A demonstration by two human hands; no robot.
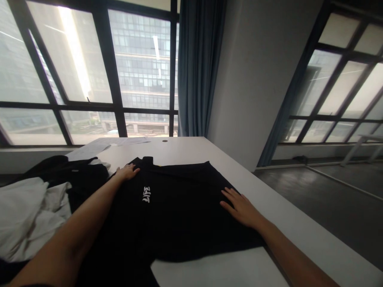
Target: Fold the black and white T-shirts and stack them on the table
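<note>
A black garment (185, 207) with white lettering lies spread on the white table (185, 149). One part of it runs down toward me at the lower left, and its far edge shows a short raised flap. My left hand (128, 172) rests on the far left of the cloth, fingers stretched out. On the right side of the garment my right hand (239, 205) lies flat with fingers apart. Neither hand grips anything.
At the left is a heap of clothes, with a white garment (32, 215) and a black garment (80, 175). Papers (92, 147) lie at the table's far left. Behind stand windows and a blue curtain (200, 67); grey floor (338, 199) runs along the right edge.
</note>
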